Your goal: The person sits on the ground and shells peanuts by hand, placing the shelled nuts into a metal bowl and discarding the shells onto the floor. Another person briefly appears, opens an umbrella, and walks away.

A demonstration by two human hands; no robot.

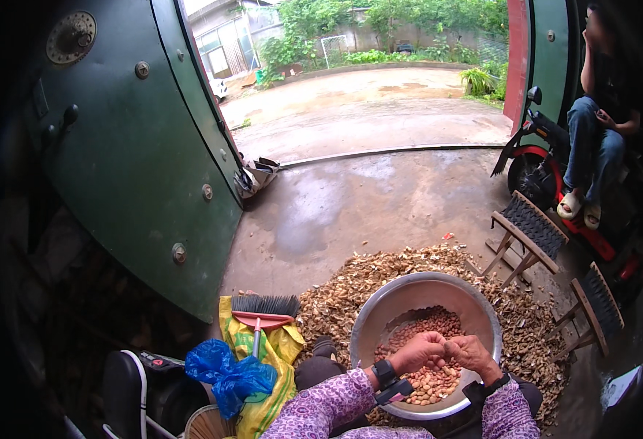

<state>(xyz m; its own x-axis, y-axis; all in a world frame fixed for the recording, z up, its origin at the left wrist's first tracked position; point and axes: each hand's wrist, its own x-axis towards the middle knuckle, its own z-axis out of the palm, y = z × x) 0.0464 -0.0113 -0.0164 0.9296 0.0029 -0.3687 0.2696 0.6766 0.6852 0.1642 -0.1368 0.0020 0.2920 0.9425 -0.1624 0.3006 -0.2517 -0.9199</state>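
Observation:
A wide metal basin point(475, 296) rests in front of me, holding reddish shelled peanuts point(432, 322) toward its far side and tan unshelled peanuts point(430, 386) nearer me. Above it, my left hand point(416, 353) and my right hand point(473, 355) meet with their fingertips pinched together. What they grip looks like a peanut, mostly hidden by the fingers. Both wrists carry dark bands below purple patterned sleeves. A heap of broken peanut shells point(336, 293) spreads over the floor around the basin.
To the left lie a broom point(266, 311), a yellow sack point(290, 344) and a blue plastic bag point(232, 377). Two folding stools point(530, 225) stand at right, near a person point(592, 139) seated on a red scooter point(537, 164). A green metal door point(131, 132) stands at left beside the doorway.

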